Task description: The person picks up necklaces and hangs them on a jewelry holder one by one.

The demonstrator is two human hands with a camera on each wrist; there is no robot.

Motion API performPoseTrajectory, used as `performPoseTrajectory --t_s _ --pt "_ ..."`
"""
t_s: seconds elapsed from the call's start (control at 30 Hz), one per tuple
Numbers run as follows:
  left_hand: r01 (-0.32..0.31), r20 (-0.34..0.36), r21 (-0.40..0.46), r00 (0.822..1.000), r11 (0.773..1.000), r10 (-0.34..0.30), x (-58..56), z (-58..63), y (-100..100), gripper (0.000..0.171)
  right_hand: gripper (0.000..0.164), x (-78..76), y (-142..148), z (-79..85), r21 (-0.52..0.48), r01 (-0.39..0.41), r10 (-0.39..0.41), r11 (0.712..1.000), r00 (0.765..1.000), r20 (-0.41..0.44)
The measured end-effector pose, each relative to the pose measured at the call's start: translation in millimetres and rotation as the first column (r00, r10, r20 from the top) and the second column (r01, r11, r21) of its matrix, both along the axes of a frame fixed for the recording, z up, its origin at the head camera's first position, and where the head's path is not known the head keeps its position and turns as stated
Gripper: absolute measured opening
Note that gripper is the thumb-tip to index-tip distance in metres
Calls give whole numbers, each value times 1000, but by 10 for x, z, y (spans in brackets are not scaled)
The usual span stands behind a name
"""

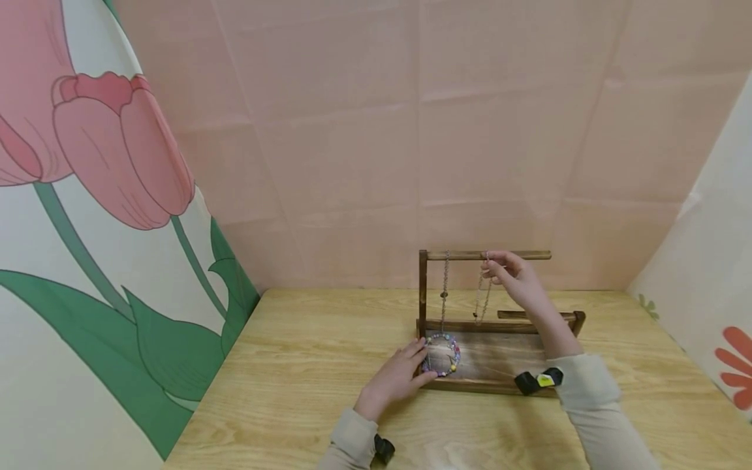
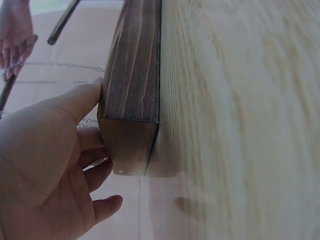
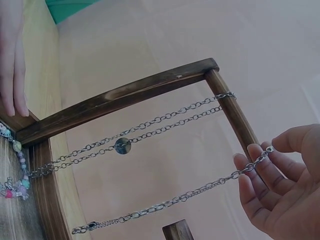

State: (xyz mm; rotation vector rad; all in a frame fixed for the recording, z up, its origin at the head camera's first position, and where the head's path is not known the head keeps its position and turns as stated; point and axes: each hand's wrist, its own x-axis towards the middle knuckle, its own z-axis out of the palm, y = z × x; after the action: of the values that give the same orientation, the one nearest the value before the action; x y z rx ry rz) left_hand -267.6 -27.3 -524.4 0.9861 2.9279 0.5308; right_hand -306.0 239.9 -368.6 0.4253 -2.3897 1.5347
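A dark wooden jewelry stand has a tall upright, a top bar and a tray base. My right hand is at the top bar, pinching a silver chain between thumb and fingers; the chain hangs down in a loop. Left of it, a second chain necklace with a small round dark pendant is draped over the bar. Its lower end reaches a colourful beaded loop in the tray's left end. My left hand grips the tray's front left corner, thumb on the front edge.
A shorter, lower bar stands at the stand's right end. Everything rests on a light wood table. Behind it hangs a creased pink cloth, with a tulip-printed panel on the left and another printed panel on the right.
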Motion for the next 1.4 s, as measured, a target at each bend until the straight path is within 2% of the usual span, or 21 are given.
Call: performPoseTrajectory --t_s 0.2,0.47,0.73,1.13,1.4 --pt "-4 13 4 1000 1000 4 -2 -9 5 65 41 3 -7 -38 11 4 -4 1000 1000 -13" --pt "-6 12 7 1000 1000 6 1 -5 0 65 38 9 -10 -102 -58 -30 28 998 999 -32" --pt "-8 5 10 1000 1000 8 13 10 4 64 39 12 5 -162 -69 -48 46 996 998 -34" --pt "3 -2 2 1000 1000 -3 6 -4 8 65 39 16 4 -233 -154 -114 107 982 993 -54" --pt "3 -3 8 1000 1000 -3 11 13 5 64 40 55 -16 -240 -119 -108 98 987 991 -88"
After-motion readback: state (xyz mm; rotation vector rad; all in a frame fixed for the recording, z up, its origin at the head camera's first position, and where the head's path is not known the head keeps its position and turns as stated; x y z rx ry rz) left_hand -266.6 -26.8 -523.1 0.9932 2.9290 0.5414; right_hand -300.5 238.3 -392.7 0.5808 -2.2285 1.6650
